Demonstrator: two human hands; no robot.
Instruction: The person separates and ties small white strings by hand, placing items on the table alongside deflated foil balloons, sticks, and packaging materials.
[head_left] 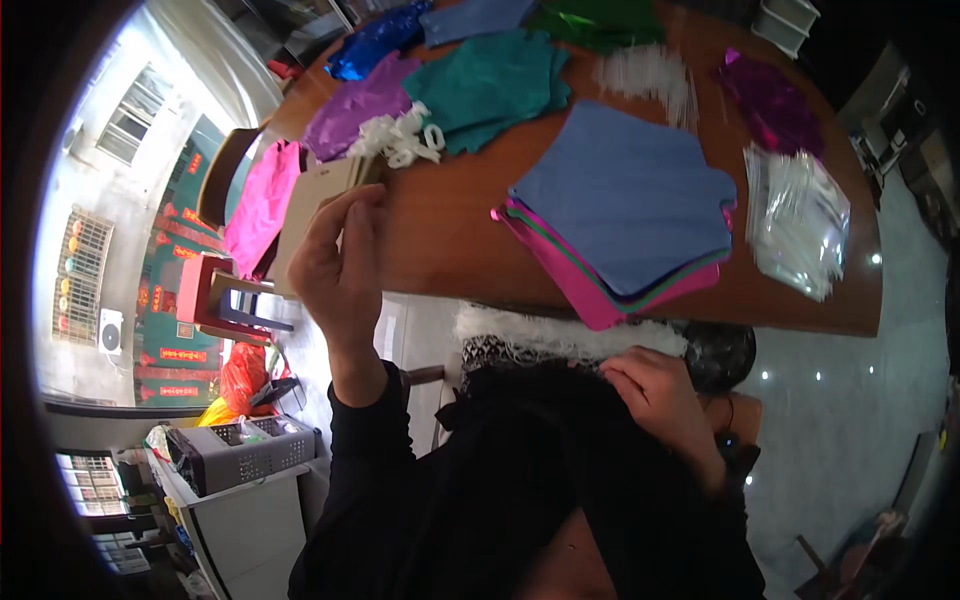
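Observation:
My left hand (340,260) is raised over the table's front edge, beside a stack of beige cardboard pieces (315,200). Its thumb and fingertips are pinched together; what they hold, if anything, is too small to make out. My right hand (655,395) rests in my lap by a fluffy white cloth (560,333), fingers curled together, with nothing visible in them. In front of me lies a fanned stack of flat, shaped sheets: blue-grey (625,195) on top, green and pink edges (580,290) beneath. Bunched white loops (402,137) sit behind the cardboard.
The brown wooden table (445,235) also bears teal sheets (490,85), purple sheets (360,105), pink sheets (265,210), white sticks (650,80), shiny magenta sheets (770,105) and clear plastic packets (800,220). A grey basket (250,455) stands at lower left, near a red bag (243,373).

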